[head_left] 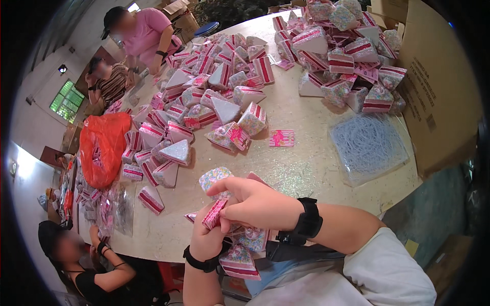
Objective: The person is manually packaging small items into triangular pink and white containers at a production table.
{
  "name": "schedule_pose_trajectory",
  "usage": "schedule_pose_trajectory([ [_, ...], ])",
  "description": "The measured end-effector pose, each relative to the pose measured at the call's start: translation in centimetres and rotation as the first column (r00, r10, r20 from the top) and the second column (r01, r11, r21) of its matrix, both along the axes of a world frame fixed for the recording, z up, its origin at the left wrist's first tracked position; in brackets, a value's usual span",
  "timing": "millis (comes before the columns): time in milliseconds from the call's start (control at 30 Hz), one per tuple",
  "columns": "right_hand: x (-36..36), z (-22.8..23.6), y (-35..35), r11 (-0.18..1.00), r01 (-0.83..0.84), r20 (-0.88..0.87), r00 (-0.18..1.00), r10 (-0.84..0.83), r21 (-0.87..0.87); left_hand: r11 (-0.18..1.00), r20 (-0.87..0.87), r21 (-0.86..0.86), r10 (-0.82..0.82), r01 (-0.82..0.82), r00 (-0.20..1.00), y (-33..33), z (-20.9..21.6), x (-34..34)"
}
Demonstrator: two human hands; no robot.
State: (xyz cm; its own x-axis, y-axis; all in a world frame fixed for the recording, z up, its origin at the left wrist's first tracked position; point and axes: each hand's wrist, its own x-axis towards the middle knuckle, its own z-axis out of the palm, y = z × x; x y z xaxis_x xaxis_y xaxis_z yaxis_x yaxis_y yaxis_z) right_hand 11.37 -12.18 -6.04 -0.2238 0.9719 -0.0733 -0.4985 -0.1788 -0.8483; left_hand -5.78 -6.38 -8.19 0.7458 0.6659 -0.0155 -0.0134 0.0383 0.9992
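Observation:
Close to the table's near edge, my left hand (205, 239) is closed around a pink striped card (214, 213). My right hand (258, 201) reaches over from the right, its thumb and fingers pressed at the same card. Just beyond the fingers lies a sprinkle-covered cake-slice ornament (216, 179), partly hidden by the right hand. Below my hands, near my lap, another cake-slice ornament (240, 261) with a dark pink layer shows, next to more sprinkled pieces. Whether any thread runs from the card is too small to tell.
A loose pink card (282, 137) lies mid-table. Heaps of cake-slice ornaments (224, 109) spread behind and at the far right. A clear bag of thin pale loops (368, 145) lies by a tall cardboard box (439, 92). An orange bag (105, 150) sits left; several people work around the table.

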Motion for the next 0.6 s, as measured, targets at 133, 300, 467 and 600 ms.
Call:
schedule_pose_trajectory([
  [133, -0.8, 0.1, -0.2, 0.998, 0.054, 0.008, 0.999, -0.054, -0.019, 0.998, -0.011, 0.05, 0.039, -0.038, 0.999, -0.8, 0.7, 1.2],
  [300, -1.8, -0.5, -0.7, 0.985, 0.152, 0.074, 0.985, -0.159, 0.083, 0.921, -0.139, 0.386, 0.114, -0.052, 0.984, -0.2, -1.0, 0.2],
  [467, -2.1, -0.5, -1.1, 0.961, 0.178, 0.172, 0.961, -0.216, 0.214, 0.657, -0.048, 0.745, 0.226, -0.115, 0.973, -0.9, 0.6, 0.7],
  [600, -2.5, -1.5, -1.6, 0.926, 0.224, 0.248, 0.92, -0.304, 0.305, 0.569, -0.064, 0.818, 0.234, -0.083, 0.97, -1.5, 2.0, 0.5],
])
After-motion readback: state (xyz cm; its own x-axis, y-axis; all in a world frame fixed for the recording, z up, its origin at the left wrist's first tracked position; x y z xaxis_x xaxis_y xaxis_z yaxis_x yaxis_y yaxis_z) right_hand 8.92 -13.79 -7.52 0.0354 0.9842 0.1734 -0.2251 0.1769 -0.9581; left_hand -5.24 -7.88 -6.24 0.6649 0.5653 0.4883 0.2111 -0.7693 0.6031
